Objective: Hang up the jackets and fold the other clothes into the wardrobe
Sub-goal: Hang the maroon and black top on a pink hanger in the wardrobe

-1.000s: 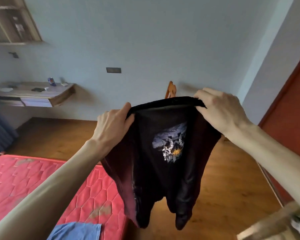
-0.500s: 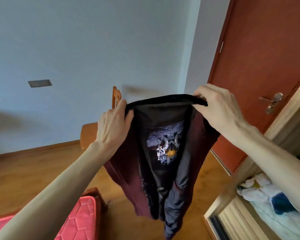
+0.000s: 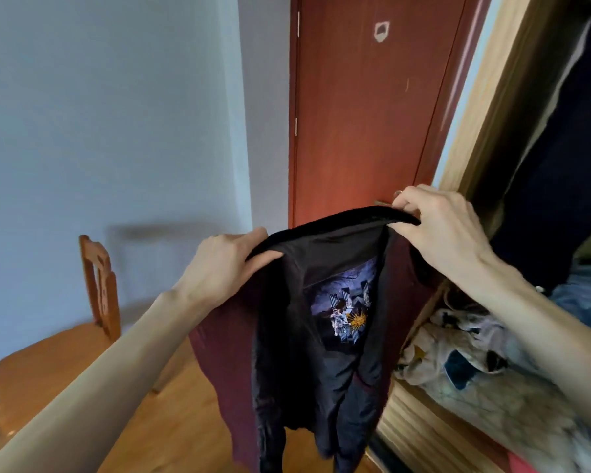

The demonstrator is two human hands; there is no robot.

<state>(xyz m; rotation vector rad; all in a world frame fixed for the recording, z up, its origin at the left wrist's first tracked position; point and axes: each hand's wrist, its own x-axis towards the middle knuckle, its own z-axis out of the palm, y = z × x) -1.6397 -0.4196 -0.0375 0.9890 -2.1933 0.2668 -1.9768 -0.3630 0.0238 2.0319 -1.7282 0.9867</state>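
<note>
A dark maroon jacket [image 3: 321,353] with black lining and a printed patch inside hangs in front of me, held up by its black collar. My left hand [image 3: 219,264] grips the collar's left end. My right hand [image 3: 437,223] pinches the collar's right end, a little higher. The open wardrobe [image 3: 485,107] stands at the right, its wooden frame just beyond my right hand. Inside it a dark garment [image 3: 567,165] hangs, and light patterned clothes [image 3: 464,363] lie piled on the lower shelf.
A red-brown door [image 3: 362,107] fills the wall straight ahead, behind the jacket. A wooden chair [image 3: 58,346] stands at the left on the wooden floor [image 3: 185,431]. A pale blue wall is at the left.
My view has swung right, from the bed and wall shelf to the door and wardrobe. Both hands keep hold of the jacket collar, now closer to the wardrobe opening.
</note>
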